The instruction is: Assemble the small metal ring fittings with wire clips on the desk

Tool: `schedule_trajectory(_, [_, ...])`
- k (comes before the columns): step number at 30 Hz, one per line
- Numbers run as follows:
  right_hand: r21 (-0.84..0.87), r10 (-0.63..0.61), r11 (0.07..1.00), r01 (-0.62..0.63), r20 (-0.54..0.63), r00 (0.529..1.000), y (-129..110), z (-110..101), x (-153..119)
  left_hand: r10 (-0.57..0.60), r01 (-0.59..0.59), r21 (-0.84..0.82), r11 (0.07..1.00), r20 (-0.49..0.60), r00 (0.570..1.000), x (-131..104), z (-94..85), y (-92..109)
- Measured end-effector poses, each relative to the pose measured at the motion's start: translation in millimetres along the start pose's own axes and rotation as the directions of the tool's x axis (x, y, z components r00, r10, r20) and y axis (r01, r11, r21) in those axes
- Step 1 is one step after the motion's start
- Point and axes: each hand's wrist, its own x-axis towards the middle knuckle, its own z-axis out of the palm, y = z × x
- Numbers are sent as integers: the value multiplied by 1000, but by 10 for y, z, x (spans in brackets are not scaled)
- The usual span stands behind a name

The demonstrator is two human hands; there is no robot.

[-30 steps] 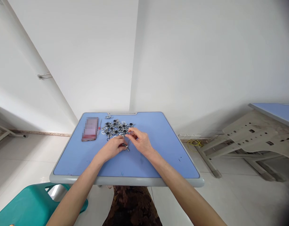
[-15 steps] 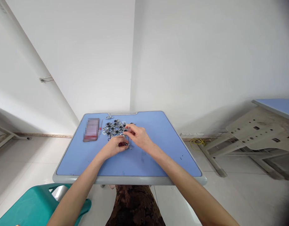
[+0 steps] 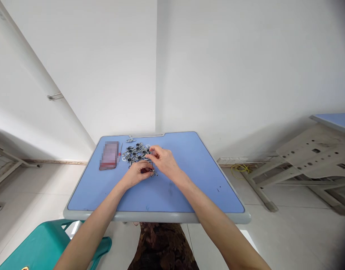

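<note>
My left hand (image 3: 138, 174) is closed on a small metal fitting (image 3: 153, 173) near the middle of the blue table (image 3: 186, 191); the fingers cover most of it. In my right hand (image 3: 163, 159), thumb and fingers pinch a thin screwdriver (image 3: 152, 165). It stands nearly upright, its lower end at the fitting; the grip is largely hidden. Just beyond both hands lies a pile of similar metal fittings (image 3: 134, 153) with black round parts. One separate fitting (image 3: 130, 140) sits behind the pile.
Left of the pile lie a slim tool with a red collar (image 3: 119, 154) and a phone-like flat object (image 3: 109, 155), partly pixelated. A green stool (image 3: 45, 240) stands at the lower left. White walls (image 3: 231, 67) rise behind; another table (image 3: 335, 122) is at the right.
My right hand has shifted slightly left and up, with the screwdriver still upright. The left hand stays at the fitting, its fingers slightly moved. The camera view has shifted a little.
</note>
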Motion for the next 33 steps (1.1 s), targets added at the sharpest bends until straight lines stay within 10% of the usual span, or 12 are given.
schedule_trajectory(14, [43, -39, 998, 41, -42, 998, 66, -76, -85, 53, -53, 146, 988, 8, 999, -12, -6, 38])
schedule_trajectory(24, [-124, 29, 992, 15, 344, 938, 80, -233, -132, 58, -58, 221, 974, 7, 998, -10, 8, -9])
schedule_trajectory(33, [-201, 86, 980, 9, 459, 884, 122, -176, -139, 82, -82, 246, 966, 10, 997, -14, 12, 1])
